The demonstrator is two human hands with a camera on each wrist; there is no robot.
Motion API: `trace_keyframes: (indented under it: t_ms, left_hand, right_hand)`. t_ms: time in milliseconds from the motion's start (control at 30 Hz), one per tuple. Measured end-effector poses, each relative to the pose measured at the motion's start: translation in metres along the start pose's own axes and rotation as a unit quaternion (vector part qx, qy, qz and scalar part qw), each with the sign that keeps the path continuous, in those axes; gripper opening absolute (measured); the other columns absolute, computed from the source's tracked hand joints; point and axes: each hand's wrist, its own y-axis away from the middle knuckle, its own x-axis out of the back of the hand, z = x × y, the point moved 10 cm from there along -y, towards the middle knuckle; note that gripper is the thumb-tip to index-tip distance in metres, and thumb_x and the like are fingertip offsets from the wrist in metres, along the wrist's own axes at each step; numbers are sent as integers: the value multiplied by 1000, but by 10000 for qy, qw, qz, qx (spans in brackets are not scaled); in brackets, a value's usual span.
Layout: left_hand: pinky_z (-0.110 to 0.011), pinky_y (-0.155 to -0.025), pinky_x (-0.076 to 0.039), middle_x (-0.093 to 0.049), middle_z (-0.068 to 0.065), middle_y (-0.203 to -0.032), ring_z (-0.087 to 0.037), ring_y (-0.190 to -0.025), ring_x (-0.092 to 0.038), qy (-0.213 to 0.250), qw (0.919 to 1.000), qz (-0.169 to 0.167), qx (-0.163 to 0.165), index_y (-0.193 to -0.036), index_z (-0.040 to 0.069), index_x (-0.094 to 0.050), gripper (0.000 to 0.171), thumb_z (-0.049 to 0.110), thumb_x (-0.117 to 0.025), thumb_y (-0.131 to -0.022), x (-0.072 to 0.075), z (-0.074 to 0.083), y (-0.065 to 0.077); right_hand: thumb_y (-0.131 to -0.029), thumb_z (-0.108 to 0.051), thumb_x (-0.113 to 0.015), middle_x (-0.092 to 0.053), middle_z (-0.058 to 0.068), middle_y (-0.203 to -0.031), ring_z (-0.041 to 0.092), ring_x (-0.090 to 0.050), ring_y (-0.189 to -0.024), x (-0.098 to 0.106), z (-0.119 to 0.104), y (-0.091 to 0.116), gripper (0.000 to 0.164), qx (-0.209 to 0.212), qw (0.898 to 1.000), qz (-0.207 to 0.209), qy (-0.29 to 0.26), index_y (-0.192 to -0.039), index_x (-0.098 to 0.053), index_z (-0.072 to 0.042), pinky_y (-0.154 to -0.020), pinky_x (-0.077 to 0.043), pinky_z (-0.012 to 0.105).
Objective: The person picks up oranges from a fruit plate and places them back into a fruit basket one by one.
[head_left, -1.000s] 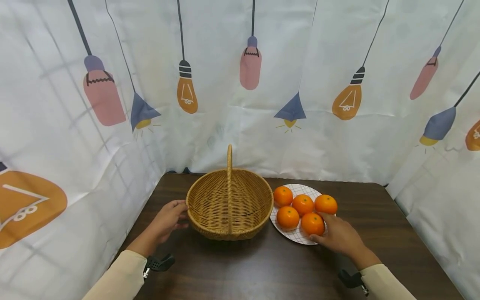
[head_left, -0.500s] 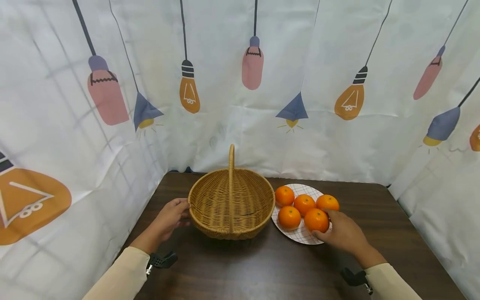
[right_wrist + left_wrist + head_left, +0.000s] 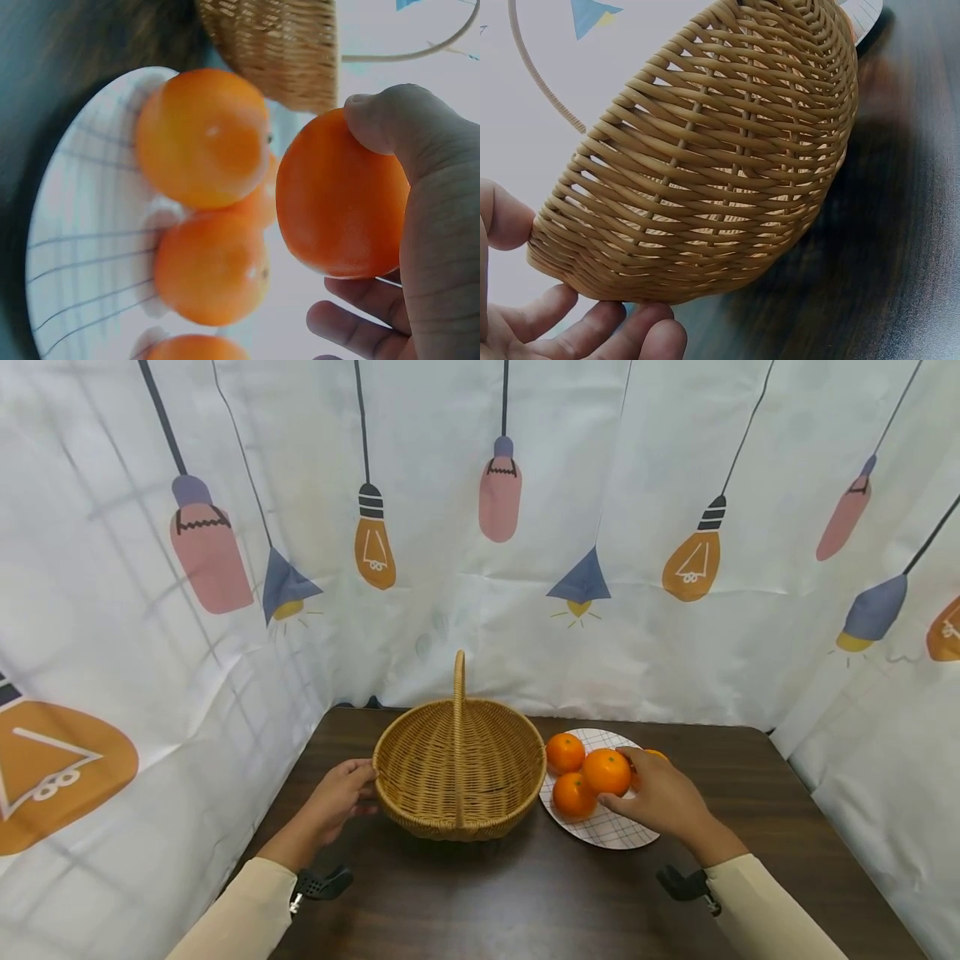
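Observation:
A round wicker basket (image 3: 495,768) with a tall arched handle stands at the back middle of the table. At its left rim is my left hand (image 3: 339,797), gripping it with the thumb on the edge and the fingers curled below, as the left wrist view shows. My right hand (image 3: 667,797) holds an orange (image 3: 607,773) between thumb and fingers, raised over the white grid-patterned plate (image 3: 615,838). On that plate lie several other oranges (image 3: 212,268), some partly hidden behind the held one and the hand in the head view.
The dark wooden table (image 3: 487,902) stretches in front of the basket and plate. A white curtain (image 3: 435,618) printed with hanging lamps encloses the back and sides. Both wrists carry black straps (image 3: 322,883). The basket's handle rises well above its rim.
The right hand has lifted the front orange off the plate and moved it up and to the left. The left hand stays at the basket's rim.

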Motion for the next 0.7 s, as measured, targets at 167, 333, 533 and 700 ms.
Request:
trace_keyframes:
  t_ms: [167, 333, 533, 700]
  left_hand:
    - [-45, -80, -58, -50, -31, -136, -25, -103, -64, 33, 10000, -41, -5, -146, -13, -36, 53, 18, -47, -105, 0, -2, -1]
    - [-45, -79, -58, -50, -31, -136, -27, -105, -64, 41, 10000, -62, -20, -146, -13, -36, 53, 19, -46, -105, 0, -2, -1]
    - [-44, -81, -57, -51, -29, -135, -25, -104, -65, 61, 10000, -26, -3, -145, -11, -38, 52, 19, -48, -104, 0, -2, 2]
    - [-43, -80, -57, -51, -28, -136, -25, -104, -64, 78, 10000, -20, 20, -145, -11, -38, 52, 19, -48, -104, 0, -2, 2]
  right_hand:
    - [-80, -63, -78, -64, 13, -127, 28, -63, -101, 1, -16, -13, 87, 147, 9998, -54, -90, -142, -55, -5, -73, -56, 46]
    - [-81, -60, -79, -62, 14, -131, 30, -62, -107, 1, -32, -24, 87, 275, 9995, -108, -134, -144, -53, -6, -78, -56, 47]
    - [-82, -56, -80, -60, 12, -135, 32, -61, -113, 0, -50, -37, 85, 377, 9986, -199, -316, -147, -51, -8, -83, -55, 49]
    - [-81, -61, -78, -59, 12, -138, 30, -60, -113, 0, -65, -47, 90, 440, 9985, -183, -284, -149, -50, -10, -85, -54, 51]
